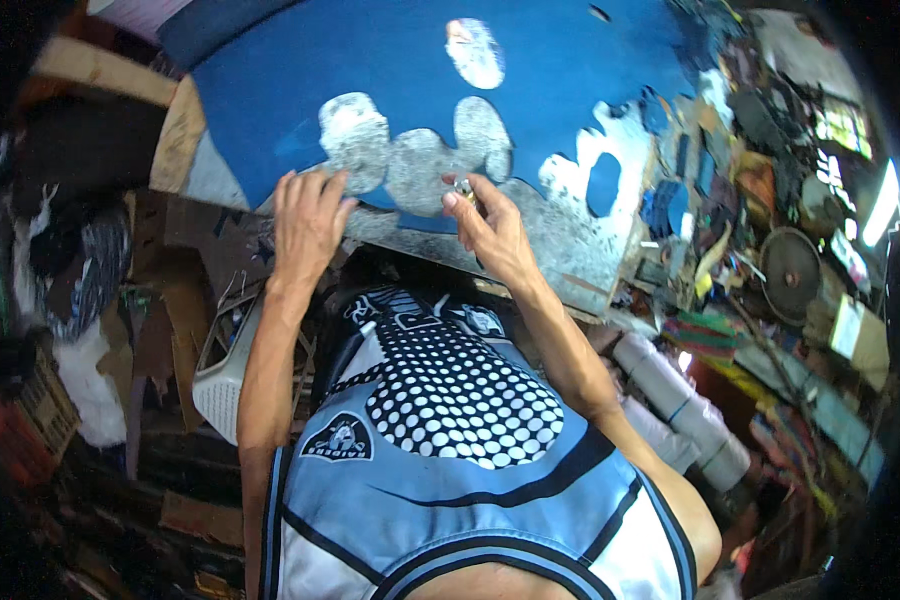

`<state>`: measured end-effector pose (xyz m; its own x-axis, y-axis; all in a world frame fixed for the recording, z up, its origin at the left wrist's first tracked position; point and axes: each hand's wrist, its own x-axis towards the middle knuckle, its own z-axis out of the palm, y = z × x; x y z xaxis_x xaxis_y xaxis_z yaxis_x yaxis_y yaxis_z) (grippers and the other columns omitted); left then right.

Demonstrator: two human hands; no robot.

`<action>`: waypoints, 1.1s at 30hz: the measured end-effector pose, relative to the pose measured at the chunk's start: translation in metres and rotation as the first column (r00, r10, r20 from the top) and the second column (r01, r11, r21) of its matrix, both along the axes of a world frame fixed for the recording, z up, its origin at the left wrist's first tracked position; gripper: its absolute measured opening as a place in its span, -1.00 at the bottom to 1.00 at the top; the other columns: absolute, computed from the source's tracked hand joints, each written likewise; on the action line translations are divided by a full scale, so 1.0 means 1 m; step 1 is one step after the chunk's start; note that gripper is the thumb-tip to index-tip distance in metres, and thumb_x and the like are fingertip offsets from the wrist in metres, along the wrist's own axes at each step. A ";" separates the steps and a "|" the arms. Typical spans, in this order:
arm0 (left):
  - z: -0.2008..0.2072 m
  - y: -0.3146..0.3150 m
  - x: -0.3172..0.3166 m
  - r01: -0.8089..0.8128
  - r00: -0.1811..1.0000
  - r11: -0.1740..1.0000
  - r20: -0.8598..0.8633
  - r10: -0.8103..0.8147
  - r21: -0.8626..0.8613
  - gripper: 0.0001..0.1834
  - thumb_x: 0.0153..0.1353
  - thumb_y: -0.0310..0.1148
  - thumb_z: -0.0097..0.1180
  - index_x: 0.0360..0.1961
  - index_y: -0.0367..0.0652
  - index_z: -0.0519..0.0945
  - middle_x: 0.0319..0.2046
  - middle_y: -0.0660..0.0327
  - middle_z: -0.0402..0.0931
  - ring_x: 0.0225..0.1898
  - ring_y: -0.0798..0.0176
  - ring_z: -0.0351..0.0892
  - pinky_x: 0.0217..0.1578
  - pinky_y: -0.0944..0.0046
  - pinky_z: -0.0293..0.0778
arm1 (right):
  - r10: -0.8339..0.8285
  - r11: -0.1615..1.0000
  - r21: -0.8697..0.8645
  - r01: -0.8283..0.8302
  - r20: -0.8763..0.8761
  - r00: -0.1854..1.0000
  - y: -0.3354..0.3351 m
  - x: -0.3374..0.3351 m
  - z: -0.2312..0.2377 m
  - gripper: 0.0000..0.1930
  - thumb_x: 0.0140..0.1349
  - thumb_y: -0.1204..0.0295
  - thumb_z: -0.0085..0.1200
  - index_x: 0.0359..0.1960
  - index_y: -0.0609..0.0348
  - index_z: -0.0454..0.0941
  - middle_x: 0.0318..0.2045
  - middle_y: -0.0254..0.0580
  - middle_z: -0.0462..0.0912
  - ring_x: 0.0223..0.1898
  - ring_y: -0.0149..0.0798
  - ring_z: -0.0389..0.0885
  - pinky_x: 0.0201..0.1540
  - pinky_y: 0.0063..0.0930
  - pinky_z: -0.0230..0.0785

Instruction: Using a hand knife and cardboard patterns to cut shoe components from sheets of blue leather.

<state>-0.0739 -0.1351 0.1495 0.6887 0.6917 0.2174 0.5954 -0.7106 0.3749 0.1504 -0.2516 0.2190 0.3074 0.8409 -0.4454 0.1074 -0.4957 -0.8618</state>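
A large blue sheet (270, 110) covers most of the table, with rounded, sole-like openings along its near side. Through these openings shows a worn grey-white surface (420, 165). My left hand (308, 215) lies palm down at the sheet's near edge, its fingers stretched out and slightly spread. To its right, my right hand (492, 225) is closed, thumb and forefinger pinching a small shiny tool (462, 186) over the grey-white surface. Most of that tool is hidden in the fingers, so its exact kind cannot be made out.
Blue offcuts (665, 210) and scraps are heaped at the table's right end. Beyond them stands a dark round disc (790, 275). Pale wrapped rolls (685, 405) lie at lower right. A white plastic chair (220, 390) is at my left, and a wooden beam (105, 70) runs at upper left.
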 end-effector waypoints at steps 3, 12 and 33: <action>-0.013 0.009 -0.005 0.025 0.998 0.984 -0.060 -0.036 -0.174 -0.69 0.15 -0.31 0.28 -0.09 -0.18 0.61 -0.20 0.11 0.48 -0.11 0.00 0.48 -0.11 0.00 0.38 | -0.114 0.992 -0.029 0.121 0.181 0.977 -0.013 0.020 -0.010 -0.54 0.38 0.20 0.06 0.15 0.30 0.49 -0.28 -0.14 0.64 -0.33 -0.35 0.50 -0.26 -0.39 0.39; 0.016 0.004 -0.020 0.144 0.986 0.987 -0.076 -0.149 -0.073 -0.49 0.01 -0.16 0.42 -0.04 -0.18 0.60 0.18 -0.03 0.40 0.09 -0.14 0.41 0.09 -0.08 0.32 | -0.183 0.972 -0.060 0.228 0.418 0.890 -0.055 0.070 -0.037 -0.51 0.33 0.31 0.01 0.22 0.35 0.41 0.12 0.27 0.54 0.20 0.14 0.50 0.25 -0.15 0.31; 0.056 -0.054 -0.046 -0.098 0.962 0.623 -0.234 -0.140 -0.776 -0.62 0.15 -0.12 0.33 -0.47 -0.29 0.60 -0.61 -0.02 0.54 -0.55 -0.06 0.58 -0.49 0.08 0.43 | -0.283 0.956 -0.111 0.273 -0.088 0.955 -0.005 0.114 -0.043 -0.57 0.41 0.22 -0.06 0.13 0.32 0.45 -0.18 -0.11 0.61 -0.22 -0.14 0.58 -0.12 -0.21 0.46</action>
